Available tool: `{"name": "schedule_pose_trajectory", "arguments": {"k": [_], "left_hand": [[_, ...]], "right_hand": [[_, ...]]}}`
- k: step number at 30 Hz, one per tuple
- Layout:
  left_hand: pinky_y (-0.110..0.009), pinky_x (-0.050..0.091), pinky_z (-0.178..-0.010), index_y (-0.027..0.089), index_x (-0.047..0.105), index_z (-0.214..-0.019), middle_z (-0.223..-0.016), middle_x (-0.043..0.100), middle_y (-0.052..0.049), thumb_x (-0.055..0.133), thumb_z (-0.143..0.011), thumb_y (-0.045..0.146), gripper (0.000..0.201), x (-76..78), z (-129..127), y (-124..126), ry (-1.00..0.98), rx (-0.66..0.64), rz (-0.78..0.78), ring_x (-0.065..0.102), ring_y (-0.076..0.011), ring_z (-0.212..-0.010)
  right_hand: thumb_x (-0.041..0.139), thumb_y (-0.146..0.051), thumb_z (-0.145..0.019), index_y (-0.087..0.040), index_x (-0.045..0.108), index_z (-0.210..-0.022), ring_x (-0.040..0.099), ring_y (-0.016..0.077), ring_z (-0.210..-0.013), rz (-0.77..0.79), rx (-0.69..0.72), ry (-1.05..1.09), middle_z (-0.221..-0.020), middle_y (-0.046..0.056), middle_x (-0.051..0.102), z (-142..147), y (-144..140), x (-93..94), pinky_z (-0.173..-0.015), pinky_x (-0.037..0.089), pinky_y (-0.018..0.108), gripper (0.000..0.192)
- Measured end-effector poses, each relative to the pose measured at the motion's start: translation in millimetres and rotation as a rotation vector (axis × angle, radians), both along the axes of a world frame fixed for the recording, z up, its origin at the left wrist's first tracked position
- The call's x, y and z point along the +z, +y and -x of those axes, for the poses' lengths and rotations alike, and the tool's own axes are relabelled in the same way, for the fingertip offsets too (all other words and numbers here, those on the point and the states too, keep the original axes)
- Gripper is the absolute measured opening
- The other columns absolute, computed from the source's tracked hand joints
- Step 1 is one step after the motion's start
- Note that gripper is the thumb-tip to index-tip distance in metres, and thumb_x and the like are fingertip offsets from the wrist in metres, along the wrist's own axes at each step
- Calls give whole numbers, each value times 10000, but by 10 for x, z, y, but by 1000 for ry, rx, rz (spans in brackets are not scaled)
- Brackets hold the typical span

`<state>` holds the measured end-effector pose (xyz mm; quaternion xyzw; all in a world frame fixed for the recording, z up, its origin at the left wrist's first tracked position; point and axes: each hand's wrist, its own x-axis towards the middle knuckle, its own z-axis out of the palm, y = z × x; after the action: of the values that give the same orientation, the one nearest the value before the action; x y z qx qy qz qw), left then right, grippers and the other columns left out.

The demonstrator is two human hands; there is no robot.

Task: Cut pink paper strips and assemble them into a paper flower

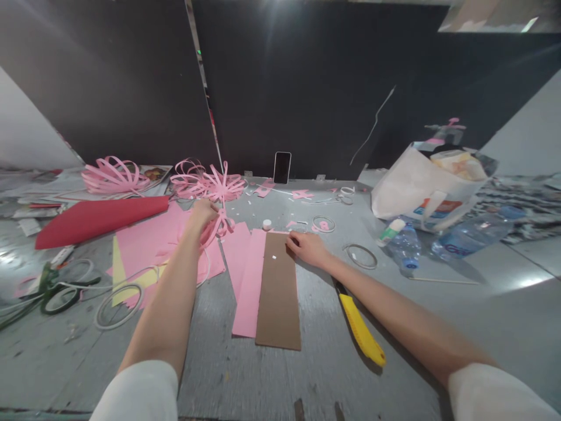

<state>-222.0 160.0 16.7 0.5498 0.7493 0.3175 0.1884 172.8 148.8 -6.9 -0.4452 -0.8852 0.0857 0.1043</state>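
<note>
My left hand [204,214] is over the pink paper pile, its fingers bent and partly hidden. Beside and under it are looped pink paper strips [224,223]; whether the fingers grip one I cannot make out. At the upper right edge of a brown cardboard strip [280,298], my right hand [309,248] rests with curled fingers closed on that edge. The cardboard lies over a pink paper strip [248,292], with another pink piece [235,251] to its left. A yellow utility knife [360,330] lies under and beside my right forearm.
Green-handled scissors [61,297], wire coils [118,307] and a red sheet [100,221] lie left. Pink strip flowers [223,184] and a phone [281,168] stand at the back. Right are a white bag [401,190], plastic bottles [471,237] and a wire ring [362,257].
</note>
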Motion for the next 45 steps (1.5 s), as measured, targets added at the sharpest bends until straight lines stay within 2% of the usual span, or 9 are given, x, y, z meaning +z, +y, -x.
{"name": "schedule_pose_trajectory", "arguments": {"k": [4,12,17,27,33,39,45], "left_hand": [[-296,459,-654,172,737,-698,-630,710,-59,588,-505,205,246,-16,-45,23,42,85,-35,697,-284,-780],[-300,489,-731,159,800,-770,-805,810,-91,615,-541,180,295,65,-113,26,78,78,-76,736,-295,-878],[-307,485,-767,166,791,-749,-791,802,-97,610,-555,178,266,47,-110,38,101,78,-104,736,-307,-922],[-316,445,-727,152,770,-712,-715,764,-75,609,-564,167,220,-89,-111,39,95,33,-132,701,-262,-774],[-316,448,-740,148,775,-727,-723,762,-82,641,-646,234,178,-121,-94,77,125,4,-145,690,-253,-756],[-308,477,-795,155,800,-795,-869,812,-102,662,-713,263,194,-128,-61,114,167,12,-151,716,-254,-831],[-323,488,-791,159,816,-812,-897,813,-129,663,-719,245,199,-129,-14,122,207,40,-126,732,-275,-865]], "right_hand": [[444,-391,-1107,-219,696,-934,639,192,-758,2,4,3,-871,51,774,-1,-7,7,-652,276,304,351],[450,-385,-1102,-219,717,-967,640,204,-767,6,-7,-1,-871,59,773,7,-7,8,-657,285,304,342],[449,-396,-1104,-222,723,-981,637,205,-761,0,-9,-2,-881,61,777,3,6,-15,-648,273,309,347],[450,-390,-1097,-221,697,-945,635,195,-755,-11,5,21,-885,54,776,-7,20,-43,-647,271,314,336],[451,-386,-1098,-220,697,-935,623,191,-735,-7,4,15,-861,48,771,-5,28,-45,-645,266,313,338],[450,-384,-1100,-216,705,-951,619,194,-740,-7,7,11,-863,51,770,-10,17,-33,-649,268,311,340],[454,-381,-1101,-214,706,-941,616,198,-743,-4,4,1,-858,56,769,6,8,-10,-648,263,312,342]]}}
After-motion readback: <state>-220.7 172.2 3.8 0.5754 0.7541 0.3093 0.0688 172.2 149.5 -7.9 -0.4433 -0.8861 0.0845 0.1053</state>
